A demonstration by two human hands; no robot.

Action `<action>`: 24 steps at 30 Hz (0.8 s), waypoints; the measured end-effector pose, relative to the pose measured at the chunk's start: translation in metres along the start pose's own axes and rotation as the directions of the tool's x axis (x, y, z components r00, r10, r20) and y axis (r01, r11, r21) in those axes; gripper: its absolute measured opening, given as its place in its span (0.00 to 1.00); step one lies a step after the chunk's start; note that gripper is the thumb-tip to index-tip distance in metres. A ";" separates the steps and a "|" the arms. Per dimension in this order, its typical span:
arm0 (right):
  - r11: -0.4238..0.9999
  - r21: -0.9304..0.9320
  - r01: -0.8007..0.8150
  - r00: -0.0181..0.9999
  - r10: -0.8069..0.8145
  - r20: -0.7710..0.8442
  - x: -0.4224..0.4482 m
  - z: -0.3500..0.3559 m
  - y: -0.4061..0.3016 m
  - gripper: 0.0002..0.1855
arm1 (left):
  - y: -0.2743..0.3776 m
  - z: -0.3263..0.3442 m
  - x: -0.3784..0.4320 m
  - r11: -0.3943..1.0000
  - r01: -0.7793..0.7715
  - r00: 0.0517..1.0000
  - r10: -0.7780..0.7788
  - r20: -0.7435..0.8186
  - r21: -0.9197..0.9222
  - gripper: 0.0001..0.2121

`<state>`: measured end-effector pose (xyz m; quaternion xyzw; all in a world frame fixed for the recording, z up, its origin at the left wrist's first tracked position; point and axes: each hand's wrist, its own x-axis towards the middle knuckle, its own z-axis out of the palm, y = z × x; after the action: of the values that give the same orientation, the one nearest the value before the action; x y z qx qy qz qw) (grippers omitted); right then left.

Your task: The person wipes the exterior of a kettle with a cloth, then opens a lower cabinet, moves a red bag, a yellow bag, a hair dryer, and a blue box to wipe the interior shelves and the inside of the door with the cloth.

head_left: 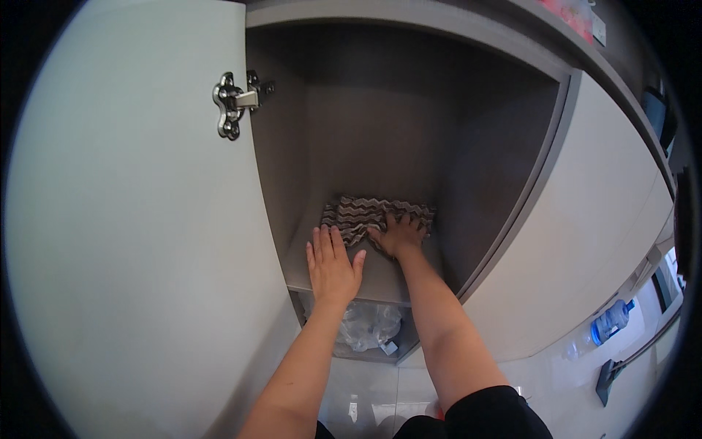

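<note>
A striped cloth point(362, 211) in a brown and cream zigzag pattern lies crumpled on the cabinet shelf point(378, 274), towards the back. My right hand point(402, 237) presses down on its right part with the fingers spread. Over the front left of the shelf is my left hand point(333, 271), palm down and thumb apart. Its fingertips reach the cloth's near left edge; whether they touch it I cannot tell. Neither hand grips anything.
At left stands the open white cabinet door point(137, 192) on a metal hinge point(229, 105). Clear plastic bags point(370, 326) fill the lower compartment. A closed white door point(581, 219) is at right. Beyond it are a blue water bottle point(610, 322) and a floor squeegee or broom head point(607, 378).
</note>
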<state>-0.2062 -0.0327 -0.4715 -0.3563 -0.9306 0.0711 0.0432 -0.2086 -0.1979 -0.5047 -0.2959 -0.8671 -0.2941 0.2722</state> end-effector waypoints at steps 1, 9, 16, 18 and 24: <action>0.999 -0.031 0.034 0.999 -0.034 -0.003 -0.004 -0.003 -0.003 0.40 | -0.001 -0.002 0.001 1.000 0.005 1.000 -0.005 0.022 0.003 0.31; 0.994 -0.089 0.069 0.997 -0.071 -0.025 -0.063 -0.016 -0.002 0.36 | -0.002 -0.012 0.010 0.998 -0.031 0.998 0.034 0.045 -0.047 0.28; 0.997 -0.020 0.072 0.981 -0.074 -0.181 -0.096 0.010 0.008 0.41 | -0.002 -0.009 0.007 0.998 -0.057 0.955 0.047 0.294 0.025 0.24; 0.998 0.010 0.060 0.977 -0.057 -0.205 -0.096 0.013 0.012 0.41 | -0.001 -0.003 0.007 0.999 -0.021 0.966 0.009 0.260 0.041 0.24; 0.995 0.029 0.095 0.961 -0.084 -0.263 -0.109 0.014 0.011 0.43 | 0.000 -0.007 0.008 0.996 -0.004 0.972 -0.018 0.234 0.091 0.25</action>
<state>-0.1196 -0.0994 -0.4899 -0.3192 -0.9303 0.0407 0.1759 -0.2119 -0.1997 -0.4945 -0.3128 -0.9067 -0.2182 0.1801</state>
